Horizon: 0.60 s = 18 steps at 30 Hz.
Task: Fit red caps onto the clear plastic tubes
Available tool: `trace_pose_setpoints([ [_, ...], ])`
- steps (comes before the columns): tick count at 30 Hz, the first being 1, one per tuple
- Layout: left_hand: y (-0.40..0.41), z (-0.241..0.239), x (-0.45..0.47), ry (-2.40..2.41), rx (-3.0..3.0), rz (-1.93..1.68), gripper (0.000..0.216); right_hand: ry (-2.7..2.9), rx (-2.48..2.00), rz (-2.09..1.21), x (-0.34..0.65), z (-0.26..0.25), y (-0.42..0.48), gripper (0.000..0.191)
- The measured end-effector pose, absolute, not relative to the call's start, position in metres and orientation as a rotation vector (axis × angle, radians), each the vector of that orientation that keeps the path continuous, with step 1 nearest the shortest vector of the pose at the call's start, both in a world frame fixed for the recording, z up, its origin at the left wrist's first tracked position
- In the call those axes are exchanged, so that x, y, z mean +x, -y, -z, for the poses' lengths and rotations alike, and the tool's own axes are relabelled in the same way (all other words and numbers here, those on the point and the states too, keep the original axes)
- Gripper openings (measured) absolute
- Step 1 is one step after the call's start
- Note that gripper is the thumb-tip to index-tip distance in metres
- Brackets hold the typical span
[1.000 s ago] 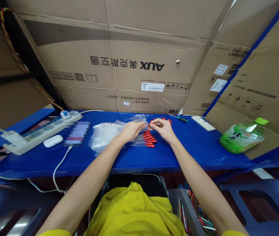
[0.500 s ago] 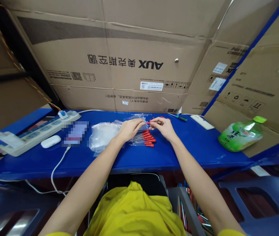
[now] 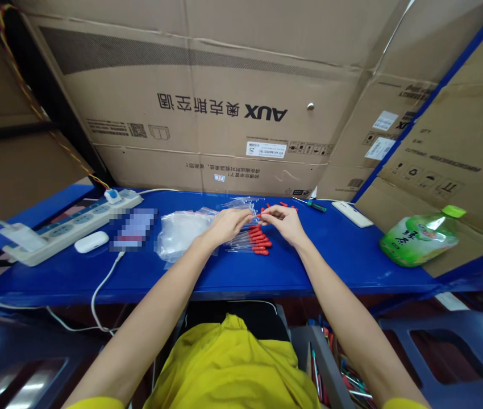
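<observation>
Both forearms reached forward, the left hand (image 3: 227, 225) and right hand (image 3: 284, 222) pinching one red-bulbed dropper (image 3: 258, 216) between fingertips above the blue table (image 3: 335, 255)

Left hand (image 3: 225, 225), right hand (image 3: 284, 222) — fingers pinched, fingertips nearly meeting.

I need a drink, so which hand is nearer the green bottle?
Right. The right hand is at the droppers, on the side toward the green bottle; the left hand lies farther left.
</observation>
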<state>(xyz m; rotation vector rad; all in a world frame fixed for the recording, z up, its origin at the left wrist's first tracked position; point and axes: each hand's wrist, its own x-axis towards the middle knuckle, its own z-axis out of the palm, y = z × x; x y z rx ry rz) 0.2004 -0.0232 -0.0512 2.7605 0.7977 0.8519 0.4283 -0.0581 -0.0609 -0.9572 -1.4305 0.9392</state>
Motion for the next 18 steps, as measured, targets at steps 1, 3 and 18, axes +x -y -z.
trace_pose_setpoints([
  [1, 0.0233, 0.0511, 0.2003, -0.795, 2.764, -0.852, 0.038, 1.432, -0.960, -0.940, 0.4281, 0.0607, 0.0583, 0.041],
  [3, 0.0238, 0.0506, 0.2001, -0.792, 2.766, -0.854, 0.039, 1.434, -0.959, -0.937, 0.4276, 0.0602, 0.0589, 0.041],
  [18, 0.0233, 0.0518, 0.2000, -0.772, 2.758, -0.879, 0.038, 1.398, -0.931, -0.988, 0.4227, 0.0583, 0.0636, 0.043],
])
